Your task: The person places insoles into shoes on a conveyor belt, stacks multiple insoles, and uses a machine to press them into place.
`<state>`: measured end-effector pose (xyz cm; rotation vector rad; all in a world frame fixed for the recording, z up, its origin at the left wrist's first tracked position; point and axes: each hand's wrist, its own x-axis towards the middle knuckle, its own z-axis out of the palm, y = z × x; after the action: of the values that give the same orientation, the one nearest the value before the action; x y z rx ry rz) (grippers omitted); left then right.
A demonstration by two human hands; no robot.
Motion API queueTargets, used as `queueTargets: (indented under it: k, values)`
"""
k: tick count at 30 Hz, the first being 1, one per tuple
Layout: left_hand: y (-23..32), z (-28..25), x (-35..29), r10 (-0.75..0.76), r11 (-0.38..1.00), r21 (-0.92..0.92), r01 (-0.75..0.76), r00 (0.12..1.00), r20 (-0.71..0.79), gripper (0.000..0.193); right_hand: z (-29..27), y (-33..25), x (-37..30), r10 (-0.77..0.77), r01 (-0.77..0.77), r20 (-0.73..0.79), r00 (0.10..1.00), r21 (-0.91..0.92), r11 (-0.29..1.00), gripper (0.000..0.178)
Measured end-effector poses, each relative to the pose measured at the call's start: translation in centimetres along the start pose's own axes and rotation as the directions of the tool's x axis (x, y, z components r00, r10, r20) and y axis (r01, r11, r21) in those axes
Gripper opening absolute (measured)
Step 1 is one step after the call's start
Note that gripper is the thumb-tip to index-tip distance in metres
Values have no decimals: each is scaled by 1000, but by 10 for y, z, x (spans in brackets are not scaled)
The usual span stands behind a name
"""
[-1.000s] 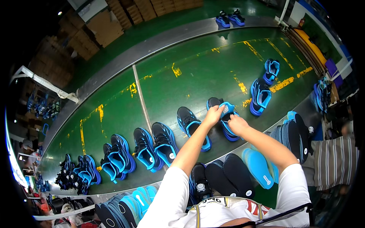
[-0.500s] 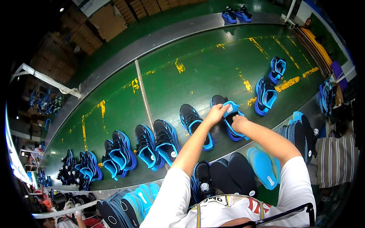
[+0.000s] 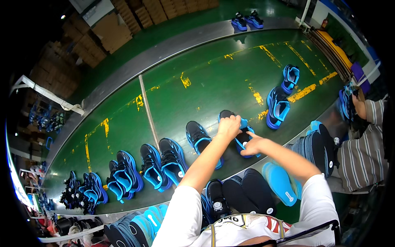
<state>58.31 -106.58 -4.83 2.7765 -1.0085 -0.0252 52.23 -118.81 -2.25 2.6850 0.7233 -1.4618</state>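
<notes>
A black sneaker with blue trim (image 3: 239,150) sits on the green belt in front of me, toe pointing away. My left hand (image 3: 229,127) is closed at its tongue, over the laces. My right hand (image 3: 256,145) holds the near side of its collar, thumb by the opening and the other fingers partly hidden. A dark insole with a pale round mark (image 3: 244,143) shows inside the heel. Just left stands a matching sneaker (image 3: 197,133), partly behind my left forearm.
More sneakers (image 3: 172,156) line the belt (image 3: 205,88) to the left; two (image 3: 276,108) stand at right. Along the near edge lie black insoles (image 3: 258,187), blue insoles (image 3: 279,181) and an insole stack (image 3: 314,146). A person in a striped garment (image 3: 360,156) handles a shoe at far right.
My left hand has moved from the raised tongue to close over the laces. My right hand has come out of the shoe opening to its collar. Belt shoes have shifted slightly left in view.
</notes>
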Motion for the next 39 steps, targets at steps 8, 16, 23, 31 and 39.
queueTargets:
  k: [8,16,23,31,39]
  values:
    - [-10,14,-3,100,994,33,-101,994,48,23,31,28,-11,118,392,-873,473,328,859,27]
    - [-4,5,-4,95,992,-85,-90,994,61,14,38,129,-18,813,-227,-464,351,801,555,39]
    - [-10,2,-11,-259,611,-769,187,965,29,21,71,93,-34,401,75,-727,557,525,848,38]
    - [-34,-51,-37,-441,-195,-965,175,863,246,20,149,-84,-116,17,95,-857,515,77,992,22]
    - [-10,-61,9,-560,408,-897,170,823,-99,32,193,-124,-134,148,-34,-752,642,164,986,55]
